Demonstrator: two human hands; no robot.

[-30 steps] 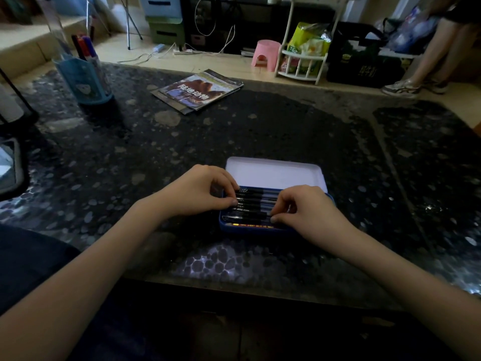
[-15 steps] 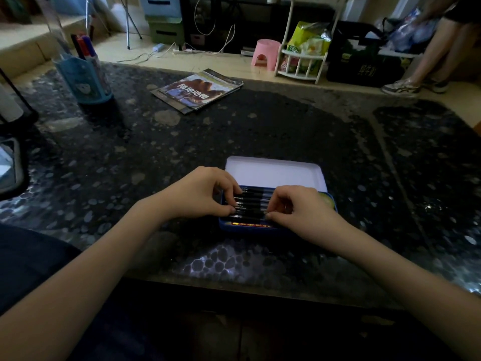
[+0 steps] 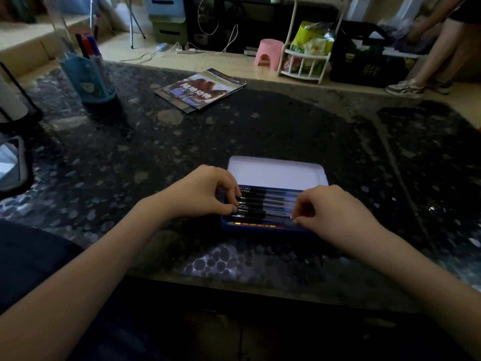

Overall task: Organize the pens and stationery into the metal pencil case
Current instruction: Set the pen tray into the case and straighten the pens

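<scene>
A blue metal pencil case [image 3: 263, 228] lies open on the dark table near me, its pale lid [image 3: 276, 171] flat behind it. Several black pens [image 3: 268, 203] lie side by side across the case. My left hand [image 3: 203, 192] rests at the case's left end, fingertips pinched on the pens' ends. At the case's right end my right hand [image 3: 330, 212] has thumb and forefinger closed on the other ends of the pens, near the front row.
A blue pen holder [image 3: 87, 74] with markers stands at the far left. A magazine [image 3: 200, 89] lies at the back middle. A dark object [image 3: 11, 162] sits at the left edge. Beyond the table are a pink stool [image 3: 269, 54], a white rack [image 3: 305, 61] and a person's legs [image 3: 426, 56].
Both hands have shifted slightly along the pens in the case; my right hand has moved a little to the right, uncovering more of the pens. The case has stayed put.
</scene>
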